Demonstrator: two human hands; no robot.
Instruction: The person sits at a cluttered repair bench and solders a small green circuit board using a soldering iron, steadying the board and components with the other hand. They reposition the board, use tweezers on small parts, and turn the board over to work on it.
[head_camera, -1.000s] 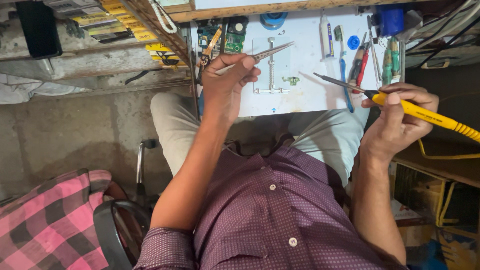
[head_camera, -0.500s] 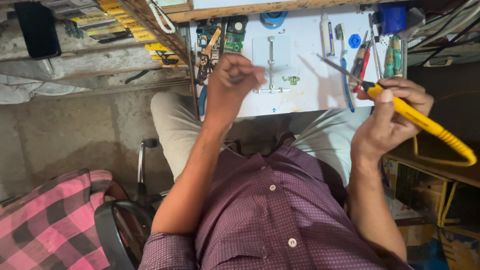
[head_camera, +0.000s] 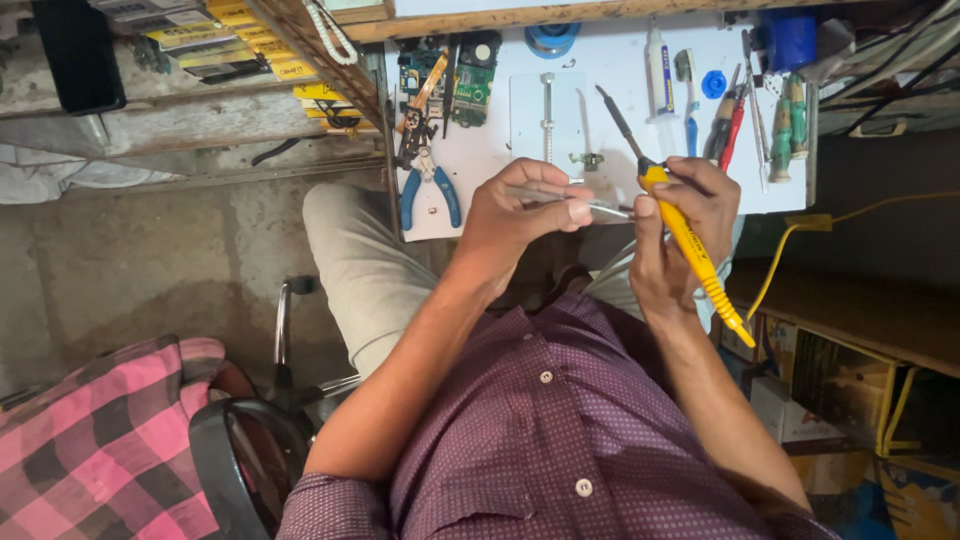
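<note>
The left hand is pinching slim tweezers above the white table, their tips crossing toward the right hand, which is gripping the yellow soldering iron like a pen.

A small white counter stands over a grey concrete floor, with a wooden shelf of yellow packets to its left. A black chair draped with pink checked cloth sits lower left, and cardboard boxes lie in dim light on the right.
</note>
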